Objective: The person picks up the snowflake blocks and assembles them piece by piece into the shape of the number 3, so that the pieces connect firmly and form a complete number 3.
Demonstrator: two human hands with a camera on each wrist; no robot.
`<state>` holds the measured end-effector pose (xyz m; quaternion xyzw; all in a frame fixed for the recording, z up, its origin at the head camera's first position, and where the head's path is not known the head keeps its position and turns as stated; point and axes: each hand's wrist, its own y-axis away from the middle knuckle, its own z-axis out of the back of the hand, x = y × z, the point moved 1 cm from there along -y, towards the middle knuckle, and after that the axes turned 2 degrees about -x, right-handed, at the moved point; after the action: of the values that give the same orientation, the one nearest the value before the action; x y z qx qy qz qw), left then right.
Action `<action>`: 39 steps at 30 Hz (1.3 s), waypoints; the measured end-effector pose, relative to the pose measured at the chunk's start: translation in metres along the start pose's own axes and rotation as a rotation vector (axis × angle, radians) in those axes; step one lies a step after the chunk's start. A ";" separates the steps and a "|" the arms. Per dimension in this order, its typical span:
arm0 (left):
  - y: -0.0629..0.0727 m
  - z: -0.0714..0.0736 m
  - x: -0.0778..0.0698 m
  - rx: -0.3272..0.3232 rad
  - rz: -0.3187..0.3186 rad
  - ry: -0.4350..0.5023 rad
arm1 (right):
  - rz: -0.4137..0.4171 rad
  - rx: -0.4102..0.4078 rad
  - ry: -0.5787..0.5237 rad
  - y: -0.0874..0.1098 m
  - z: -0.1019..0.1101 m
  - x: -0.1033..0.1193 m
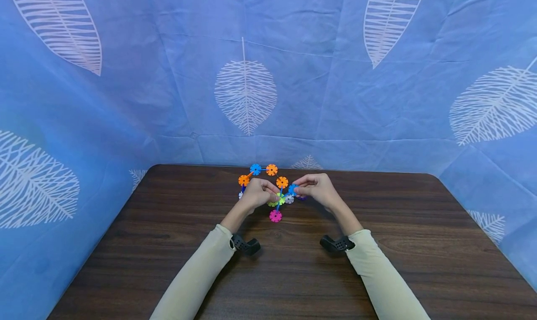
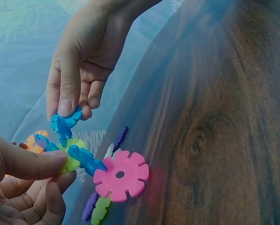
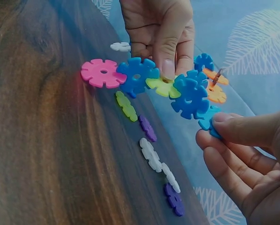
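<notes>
Notched plastic discs are joined edge to edge into a coloured chain held at the far side of the table. My left hand (image 1: 257, 193) pinches a yellow-green snowflake disc (image 3: 162, 89) between thumb and finger. Between the thumb and fingers of my right hand (image 1: 319, 189) is a light blue snowflake disc (image 3: 207, 121), its edge against a darker blue disc (image 3: 190, 99). A blue disc (image 3: 136, 76) and a pink disc (image 3: 101, 74) extend from the yellow-green one towards the person. Orange discs (image 1: 271, 170) and another blue disc (image 1: 255, 169) arch behind the hands.
White discs (image 3: 151, 154), purple discs (image 3: 173, 199) and a green disc (image 3: 126, 106) show low behind the held pieces. The dark wooden table (image 1: 289, 282) ends just past the hands, at a blue leaf-patterned cloth (image 1: 293, 101). Black straps (image 1: 247, 245) sit at both wrists.
</notes>
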<state>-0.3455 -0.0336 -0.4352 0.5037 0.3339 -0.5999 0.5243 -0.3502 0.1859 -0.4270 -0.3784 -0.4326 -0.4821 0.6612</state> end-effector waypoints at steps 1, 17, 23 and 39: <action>0.000 0.000 0.000 -0.001 0.002 -0.002 | 0.002 0.004 0.001 0.000 0.000 0.000; 0.002 -0.002 -0.002 -0.030 0.018 0.008 | 0.017 0.010 -0.007 0.002 0.000 0.000; 0.000 -0.003 0.000 -0.051 0.029 0.019 | 0.014 -0.007 -0.034 0.002 -0.001 -0.001; 0.001 -0.005 0.000 -0.072 0.027 0.042 | -0.002 -0.008 -0.074 0.003 -0.002 0.001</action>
<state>-0.3433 -0.0293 -0.4360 0.5015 0.3596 -0.5695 0.5431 -0.3471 0.1844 -0.4264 -0.3983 -0.4551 -0.4703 0.6427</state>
